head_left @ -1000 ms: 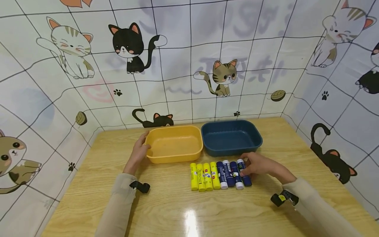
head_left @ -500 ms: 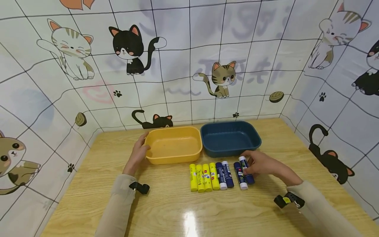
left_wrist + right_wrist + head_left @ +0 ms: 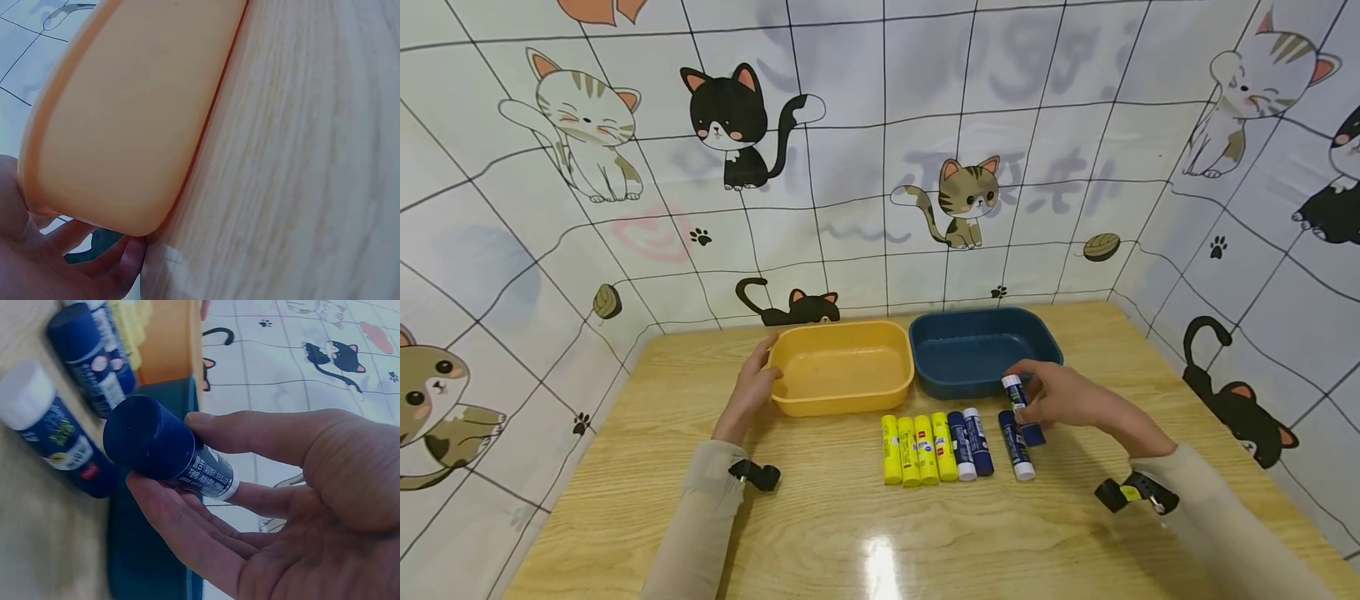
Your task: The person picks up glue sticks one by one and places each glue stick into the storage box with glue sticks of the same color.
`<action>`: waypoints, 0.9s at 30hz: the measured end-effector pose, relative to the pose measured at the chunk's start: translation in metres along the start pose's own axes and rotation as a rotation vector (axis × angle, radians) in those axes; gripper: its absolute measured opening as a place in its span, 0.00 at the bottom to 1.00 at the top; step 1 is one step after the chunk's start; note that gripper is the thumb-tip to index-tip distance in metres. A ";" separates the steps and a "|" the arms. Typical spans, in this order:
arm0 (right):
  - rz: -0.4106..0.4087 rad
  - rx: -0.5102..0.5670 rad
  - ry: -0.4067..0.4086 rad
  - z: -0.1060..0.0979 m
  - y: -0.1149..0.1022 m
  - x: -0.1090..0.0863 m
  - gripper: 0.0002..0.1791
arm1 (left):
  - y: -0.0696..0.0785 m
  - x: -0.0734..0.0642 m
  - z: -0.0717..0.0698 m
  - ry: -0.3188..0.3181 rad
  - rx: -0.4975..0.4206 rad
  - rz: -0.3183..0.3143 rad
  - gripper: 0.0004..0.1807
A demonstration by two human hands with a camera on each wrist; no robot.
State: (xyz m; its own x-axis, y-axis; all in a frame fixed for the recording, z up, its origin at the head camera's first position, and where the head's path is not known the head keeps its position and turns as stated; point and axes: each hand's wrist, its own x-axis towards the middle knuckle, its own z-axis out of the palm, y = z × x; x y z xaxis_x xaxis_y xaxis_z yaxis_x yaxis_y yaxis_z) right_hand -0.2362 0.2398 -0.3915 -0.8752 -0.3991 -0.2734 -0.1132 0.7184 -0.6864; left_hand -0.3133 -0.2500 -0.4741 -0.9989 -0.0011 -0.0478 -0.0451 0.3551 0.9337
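In the head view my left hand (image 3: 751, 390) grips the left end of the yellow plastic basin (image 3: 842, 407), thumb over the rim and fingers along the outside wall. My right hand (image 3: 1067, 396) pinches a dark blue glue stick (image 3: 165, 440) between thumb and fingers, in front of the blue basin (image 3: 985, 388). Its white end points away from the right wrist camera. Just below the hand lies another blue glue stick (image 3: 1017, 450), apart from a side-by-side row of several yellow glue sticks (image 3: 908, 450) and two blue glue sticks (image 3: 977, 442).
The two basins stand side by side at the back of the wooden table (image 3: 820, 525). Behind them hangs a white wall covering (image 3: 857, 167) with cat drawings and a grid, which also runs along both sides.
My right hand has taken a blue glue stick from the right end of the row and raised it toward the blue basin. The neighbouring blue stick has shifted right. The left hand stays put.
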 end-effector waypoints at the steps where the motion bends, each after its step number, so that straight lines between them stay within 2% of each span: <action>1: -0.004 -0.001 0.002 -0.002 -0.001 0.000 0.41 | 0.000 0.000 0.000 -0.002 0.000 0.003 0.42; 15: -0.018 -0.059 0.047 -0.046 -0.025 0.007 0.42 | 0.001 -0.002 -0.001 -0.005 -0.008 -0.002 0.42; 21: -0.010 -0.049 0.074 -0.066 -0.025 0.012 0.43 | 0.000 -0.001 0.000 0.000 -0.010 -0.007 0.42; 27: 0.020 -0.077 0.060 -0.080 -0.025 0.026 0.43 | 0.000 -0.001 0.001 -0.001 -0.020 -0.017 0.42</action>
State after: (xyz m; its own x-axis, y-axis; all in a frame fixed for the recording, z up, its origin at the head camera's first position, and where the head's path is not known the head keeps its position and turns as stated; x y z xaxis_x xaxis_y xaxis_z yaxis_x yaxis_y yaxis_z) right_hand -0.2942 0.2572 -0.3279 -0.9038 -0.3516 -0.2440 -0.1298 0.7684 -0.6267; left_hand -0.3122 -0.2494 -0.4745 -0.9979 -0.0059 -0.0642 -0.0625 0.3361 0.9397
